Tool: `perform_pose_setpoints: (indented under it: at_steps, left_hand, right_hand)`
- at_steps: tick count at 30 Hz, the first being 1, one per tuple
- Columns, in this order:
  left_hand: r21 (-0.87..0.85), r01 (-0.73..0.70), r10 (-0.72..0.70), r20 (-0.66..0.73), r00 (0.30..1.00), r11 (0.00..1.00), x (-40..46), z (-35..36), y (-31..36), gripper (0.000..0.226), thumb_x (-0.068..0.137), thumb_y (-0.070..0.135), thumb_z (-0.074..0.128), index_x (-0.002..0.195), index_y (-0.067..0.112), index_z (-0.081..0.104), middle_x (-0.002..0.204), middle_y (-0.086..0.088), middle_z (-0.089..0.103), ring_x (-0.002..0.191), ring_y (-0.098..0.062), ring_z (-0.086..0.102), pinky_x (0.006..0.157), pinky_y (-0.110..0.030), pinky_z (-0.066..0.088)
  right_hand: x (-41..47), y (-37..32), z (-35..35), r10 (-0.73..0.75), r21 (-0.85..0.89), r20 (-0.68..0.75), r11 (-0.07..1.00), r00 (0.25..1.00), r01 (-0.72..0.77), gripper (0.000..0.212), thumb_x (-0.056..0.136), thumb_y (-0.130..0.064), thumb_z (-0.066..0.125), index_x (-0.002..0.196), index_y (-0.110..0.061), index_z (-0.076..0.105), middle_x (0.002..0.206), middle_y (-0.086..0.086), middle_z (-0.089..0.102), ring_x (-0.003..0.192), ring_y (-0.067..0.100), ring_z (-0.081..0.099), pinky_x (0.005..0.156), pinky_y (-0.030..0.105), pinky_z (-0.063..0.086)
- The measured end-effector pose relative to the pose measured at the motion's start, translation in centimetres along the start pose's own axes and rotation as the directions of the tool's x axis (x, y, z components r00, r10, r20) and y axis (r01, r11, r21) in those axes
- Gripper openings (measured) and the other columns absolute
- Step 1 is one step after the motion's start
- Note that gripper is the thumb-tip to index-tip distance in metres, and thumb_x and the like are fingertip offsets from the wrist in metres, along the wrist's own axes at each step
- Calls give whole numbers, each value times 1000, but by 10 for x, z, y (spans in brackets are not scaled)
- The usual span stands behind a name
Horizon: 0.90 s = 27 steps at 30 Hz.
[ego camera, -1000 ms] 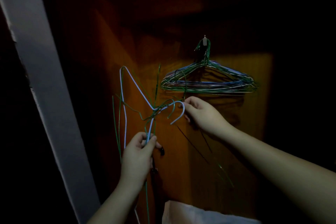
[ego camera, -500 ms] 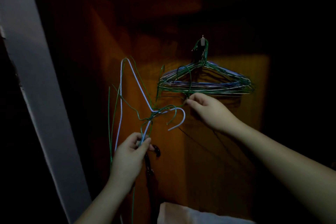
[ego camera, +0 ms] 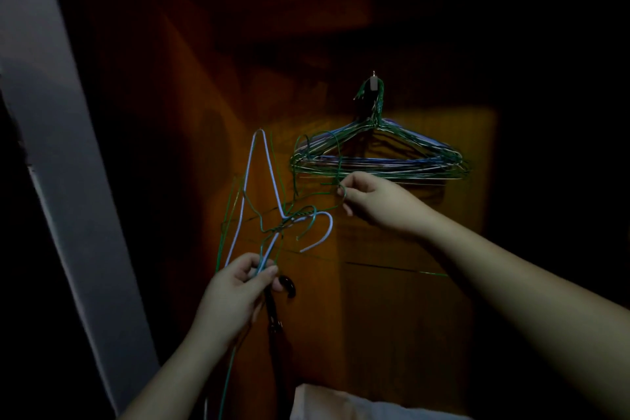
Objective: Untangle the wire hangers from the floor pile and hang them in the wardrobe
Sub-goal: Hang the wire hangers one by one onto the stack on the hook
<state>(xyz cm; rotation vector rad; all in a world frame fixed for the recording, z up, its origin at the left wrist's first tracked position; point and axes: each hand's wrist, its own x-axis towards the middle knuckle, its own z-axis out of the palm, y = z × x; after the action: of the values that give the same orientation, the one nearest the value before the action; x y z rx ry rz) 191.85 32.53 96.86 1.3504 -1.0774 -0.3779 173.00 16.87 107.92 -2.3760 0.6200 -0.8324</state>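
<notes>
Inside the dark wooden wardrobe [ego camera: 392,300], several green, blue and white wire hangers [ego camera: 378,160] hang in a bunch from a small hook [ego camera: 374,80]. My left hand [ego camera: 238,293] grips a tangle of hangers [ego camera: 272,215] by their wires: a pale blue one with its hook curving right, and green ones twisted around it. My right hand [ego camera: 378,201] pinches the hook of a green hanger [ego camera: 339,174], just under the hanging bunch's left end. That hanger's wire runs down left into the tangle.
A grey wardrobe door edge [ego camera: 68,181] slants down the left side. A dark curved hook or handle [ego camera: 286,286] sits just right of my left hand. Pale cloth [ego camera: 358,406] shows at the bottom. Most of the interior is in deep shadow.
My right hand has let go of the pale blue hook, risen toward the hanging bunch and now pinches a green hanger hook. My left hand has stayed low with the tangle.
</notes>
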Motion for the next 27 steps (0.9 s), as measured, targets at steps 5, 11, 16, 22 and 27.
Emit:
perform_pose_setpoints:
  at_steps: [5,11,16,22,27]
  left_hand:
    - [-26,26,-22,120,993,999,2,-7,0,6,95,2,55,92,-2,58,72,-15,68,30,-17,38,36,-20,29]
    - [-126,27,-8,149,989,992,-1,-5,13,23,82,16,61,92,-4,57,72,-15,69,28,-15,38,34,-15,26]
    - [-149,42,-28,92,995,988,-4,-7,14,27,86,25,67,83,-2,60,61,-17,62,29,-16,37,34,-17,24]
    - [-230,119,-133,-43,990,966,10,-27,2,21,95,20,56,80,7,65,67,-15,56,34,-13,43,33,-17,32]
    - [-223,166,-176,-25,984,960,22,-26,6,20,99,18,51,87,9,63,66,-3,62,38,-3,52,36,-15,40]
  right_hand:
    - [9,-2,-7,29,-47,40,999,999,-27,15,98,-35,54,93,-24,63,67,-10,69,48,3,47,46,15,35]
    - [19,6,-21,61,-105,-16,993,998,-62,23,95,-41,58,90,-20,67,66,-10,67,54,8,49,48,16,36]
    - [17,17,-32,95,-130,-109,986,990,-109,19,96,-42,56,90,-25,64,67,-10,57,44,-2,45,43,11,30]
    - [15,28,-58,135,-139,-185,977,973,-162,23,97,-44,53,101,-26,66,74,-7,60,65,10,52,56,24,37]
    - [20,45,-74,169,-102,-340,971,925,-215,24,97,-40,52,96,-22,68,74,-2,62,59,14,48,50,26,33]
